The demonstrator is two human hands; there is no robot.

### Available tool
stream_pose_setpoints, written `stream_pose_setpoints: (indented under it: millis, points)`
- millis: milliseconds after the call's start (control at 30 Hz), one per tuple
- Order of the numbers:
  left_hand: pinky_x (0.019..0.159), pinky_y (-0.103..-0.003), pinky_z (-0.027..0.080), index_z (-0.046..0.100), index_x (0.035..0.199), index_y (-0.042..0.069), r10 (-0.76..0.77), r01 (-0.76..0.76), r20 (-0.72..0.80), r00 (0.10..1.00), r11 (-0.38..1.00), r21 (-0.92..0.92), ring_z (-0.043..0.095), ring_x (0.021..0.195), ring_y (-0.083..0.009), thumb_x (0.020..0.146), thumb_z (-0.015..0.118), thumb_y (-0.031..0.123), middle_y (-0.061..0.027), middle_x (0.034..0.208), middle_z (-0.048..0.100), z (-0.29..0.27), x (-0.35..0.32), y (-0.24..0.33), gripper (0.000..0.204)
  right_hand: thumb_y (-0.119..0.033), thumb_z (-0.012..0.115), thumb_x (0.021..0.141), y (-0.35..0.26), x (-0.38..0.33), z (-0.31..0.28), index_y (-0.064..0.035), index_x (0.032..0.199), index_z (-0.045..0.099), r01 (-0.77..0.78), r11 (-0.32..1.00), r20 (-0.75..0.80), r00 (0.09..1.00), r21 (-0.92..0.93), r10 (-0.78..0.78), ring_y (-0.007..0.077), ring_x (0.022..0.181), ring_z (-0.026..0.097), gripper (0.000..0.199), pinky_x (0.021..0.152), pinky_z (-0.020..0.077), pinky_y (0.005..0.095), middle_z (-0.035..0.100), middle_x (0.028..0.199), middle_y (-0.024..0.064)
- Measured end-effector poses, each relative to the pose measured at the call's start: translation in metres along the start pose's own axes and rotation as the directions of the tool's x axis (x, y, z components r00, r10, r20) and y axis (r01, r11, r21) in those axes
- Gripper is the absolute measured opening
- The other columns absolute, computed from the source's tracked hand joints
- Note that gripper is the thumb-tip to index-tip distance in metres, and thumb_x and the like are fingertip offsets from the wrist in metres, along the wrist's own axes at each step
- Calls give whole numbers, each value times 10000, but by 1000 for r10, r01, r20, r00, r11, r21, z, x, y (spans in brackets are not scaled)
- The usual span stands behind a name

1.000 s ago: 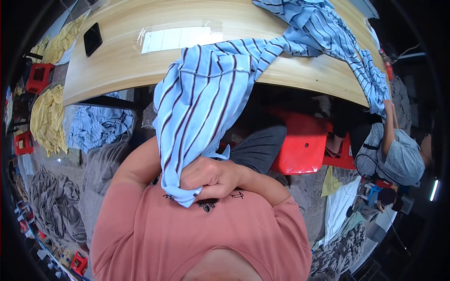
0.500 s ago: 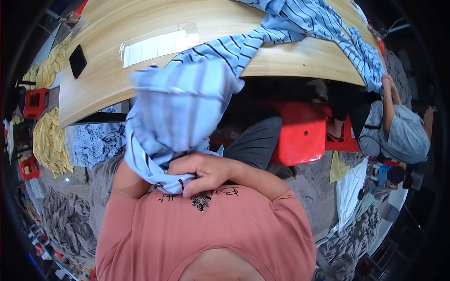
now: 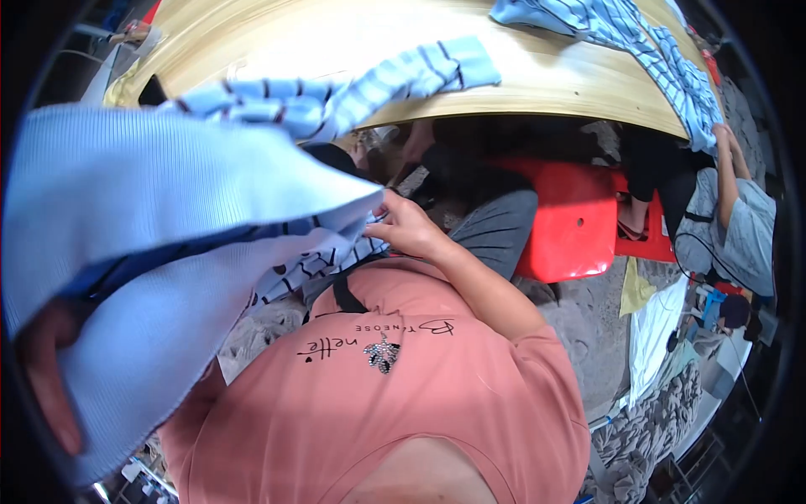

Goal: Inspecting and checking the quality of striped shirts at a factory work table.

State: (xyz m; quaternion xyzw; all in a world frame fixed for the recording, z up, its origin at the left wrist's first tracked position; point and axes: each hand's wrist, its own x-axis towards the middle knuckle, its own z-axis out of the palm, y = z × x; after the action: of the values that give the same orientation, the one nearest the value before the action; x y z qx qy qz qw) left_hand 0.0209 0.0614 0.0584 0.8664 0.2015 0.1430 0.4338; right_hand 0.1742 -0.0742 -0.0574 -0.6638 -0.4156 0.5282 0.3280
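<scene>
A light blue garment (image 3: 168,168) with dark stripes and a ribbed light blue band is spread large in front of me, its opening facing the left edge of the view. My left hand (image 3: 52,378) is partly hidden inside that opening, with fingers curled at the ribbed band. My right hand (image 3: 407,225) pinches the garment's far corner near my lap. One striped end of the cloth trails over the wooden table (image 3: 437,101).
More blue striped cloth (image 3: 588,25) lies along the table's far right, gripped at its end by another person's hands (image 3: 727,141). A red stool (image 3: 567,223) stands beside my leg. Grey cloth heaps (image 3: 646,437) lie at the lower right.
The garment has swung left and closer, opening out from a bunch at my chest. My right hand has moved away from my chest; the left-hand fingers now show at the left.
</scene>
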Motion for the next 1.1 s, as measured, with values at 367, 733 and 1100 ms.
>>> stream_pose_setpoints:
  millis: [367, 733, 1100]
  points:
    - [875, -378, 394, 447, 1202, -23, 35, -36, 10, 999, 986, 165, 495, 1055, -259, 809, 517, 234, -160, 1166, 504, -5, -9, -1, 474, -36, 666, 577, 4, 30, 12, -130, 1270, 404, 576, 555, 146, 761, -601, -632, 352, 1131, 396, 747, 901, 367, 441, 359, 1287, 174]
    - [878, -398, 388, 447, 1207, -13, 101, -96, 1, 995, 942, 323, 486, 1067, -271, 808, 516, 262, -162, 1176, 495, -4, -1, -2, 490, -43, 543, 678, 72, 42, 3, -31, 879, 526, 222, 859, -336, 852, -461, -401, 373, 792, 570, 202, 678, 474, 419, 580, 835, 183]
    - [882, -418, 383, 446, 1213, -3, 68, -52, -46, 997, 953, 300, 476, 1079, -283, 807, 515, 290, -164, 1187, 487, -15, -12, -6, 506, 23, 481, 689, -15, 87, 10, -229, 1339, 286, 401, 679, -41, 844, -615, -535, 375, 770, 582, 723, 621, 472, 450, 577, 871, 199]
